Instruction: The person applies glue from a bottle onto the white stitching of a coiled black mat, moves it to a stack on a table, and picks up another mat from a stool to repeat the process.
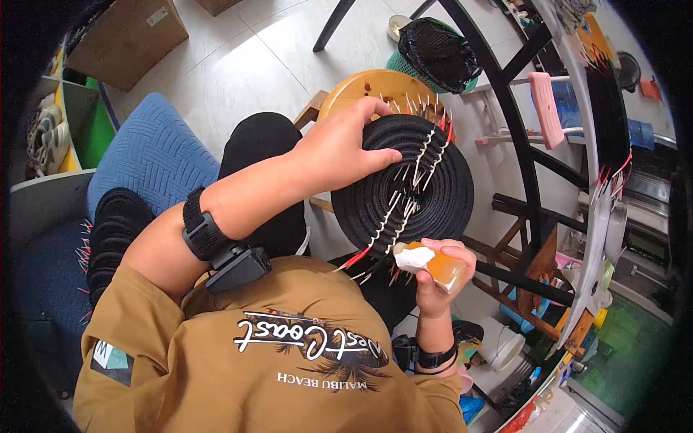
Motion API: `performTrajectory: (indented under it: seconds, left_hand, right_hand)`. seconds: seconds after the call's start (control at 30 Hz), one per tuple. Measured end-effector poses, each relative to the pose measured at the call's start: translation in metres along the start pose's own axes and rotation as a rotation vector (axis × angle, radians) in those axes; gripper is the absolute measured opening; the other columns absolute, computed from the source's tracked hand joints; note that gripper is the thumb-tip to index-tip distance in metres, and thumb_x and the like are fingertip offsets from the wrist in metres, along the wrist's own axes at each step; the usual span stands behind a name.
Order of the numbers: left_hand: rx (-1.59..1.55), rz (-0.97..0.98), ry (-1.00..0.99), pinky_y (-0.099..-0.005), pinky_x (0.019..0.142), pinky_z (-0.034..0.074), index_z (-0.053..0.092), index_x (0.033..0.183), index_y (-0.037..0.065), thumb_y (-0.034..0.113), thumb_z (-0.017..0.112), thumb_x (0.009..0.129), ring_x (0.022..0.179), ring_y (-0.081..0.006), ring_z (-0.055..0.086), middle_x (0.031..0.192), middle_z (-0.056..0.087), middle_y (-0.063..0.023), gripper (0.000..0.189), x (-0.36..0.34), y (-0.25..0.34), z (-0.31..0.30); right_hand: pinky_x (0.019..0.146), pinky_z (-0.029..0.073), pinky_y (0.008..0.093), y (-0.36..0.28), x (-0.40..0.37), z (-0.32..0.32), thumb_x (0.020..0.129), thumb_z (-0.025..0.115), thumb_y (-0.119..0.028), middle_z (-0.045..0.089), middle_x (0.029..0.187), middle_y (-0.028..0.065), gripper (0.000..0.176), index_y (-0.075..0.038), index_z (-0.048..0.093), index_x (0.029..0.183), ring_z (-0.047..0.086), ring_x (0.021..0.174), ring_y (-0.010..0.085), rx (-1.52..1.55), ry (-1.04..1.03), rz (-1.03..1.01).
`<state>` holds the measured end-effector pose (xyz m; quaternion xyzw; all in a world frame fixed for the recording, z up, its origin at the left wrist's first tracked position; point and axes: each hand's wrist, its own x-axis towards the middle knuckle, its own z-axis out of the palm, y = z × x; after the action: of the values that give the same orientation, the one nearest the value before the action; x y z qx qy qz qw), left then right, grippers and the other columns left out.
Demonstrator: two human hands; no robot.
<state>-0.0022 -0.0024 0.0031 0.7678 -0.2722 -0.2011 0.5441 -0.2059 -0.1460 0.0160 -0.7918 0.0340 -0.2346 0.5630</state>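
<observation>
A large coil of black strap (453,180), wound in rings, has red and white wires tied across its face in twisted white rows. Wire ends stick out around its rim. My left hand (346,148) grips the upper left edge of this coil, thumb on its face and fingers over the far side. Close to the coil's lower edge, my right hand (440,278) is closed around a small bottle of amber liquid (446,267). White crumpled material covers the bottle's end nearest the coil.
Behind the coil is a round wooden stool (354,88). A blue cushioned seat (155,144) and another black coil (119,238) are at left. Black frame bars (498,65) rise at right beside a green basket (401,63). A cardboard box (130,36) sits at upper left.
</observation>
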Motion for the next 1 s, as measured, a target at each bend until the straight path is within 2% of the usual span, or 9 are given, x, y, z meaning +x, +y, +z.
performTrajectory:
  seconds: [0.27,0.53,0.97,1.0]
  left_hand:
    - [0.028,-0.02,-0.009,-0.0313,0.076,0.048,0.048,0.111,0.004,0.025,0.072,0.073,0.086,-0.022,0.063,0.092,0.063,-0.0137,0.05,0.0,0.0006,-0.001]
    - [0.0,-0.002,-0.004,-0.0317,0.077,0.048,0.048,0.112,0.004,0.025,0.072,0.073,0.086,-0.0225,0.063,0.093,0.063,-0.0137,0.05,0.0008,-0.0012,0.0]
    - [0.009,-0.005,0.008,-0.0318,0.077,0.048,0.047,0.112,0.005,0.024,0.072,0.073,0.086,-0.0225,0.063,0.093,0.063,-0.0138,0.05,0.0005,-0.0019,0.0016]
    - [-0.005,-0.006,0.006,-0.0332,0.077,0.047,0.048,0.112,0.004,0.026,0.072,0.072,0.087,-0.0252,0.062,0.093,0.063,-0.0152,0.052,0.0015,-0.0023,0.0018]
  right_hand:
    - [0.077,0.049,0.0325,-0.002,0.0017,0.0033,0.071,0.075,-0.031,0.055,0.093,0.0141,0.054,-0.006,0.04,0.103,0.058,0.087,0.0221,0.052,0.03,-0.018]
    - [0.076,0.049,0.0319,-0.0014,0.0035,0.0022,0.071,0.075,-0.03,0.056,0.093,0.0145,0.053,-0.006,0.041,0.103,0.059,0.087,0.0231,-0.011,-0.065,-0.033]
    - [0.075,0.05,0.0322,0.0022,0.0017,-0.0029,0.071,0.075,-0.03,0.054,0.091,0.0135,0.054,-0.005,0.04,0.104,0.059,0.086,0.0234,-0.047,-0.046,-0.027]
    - [0.075,0.049,0.0322,0.0013,0.0028,-0.0026,0.072,0.075,-0.032,0.054,0.09,0.0134,0.055,-0.005,0.039,0.104,0.058,0.086,0.0232,-0.027,-0.021,-0.012]
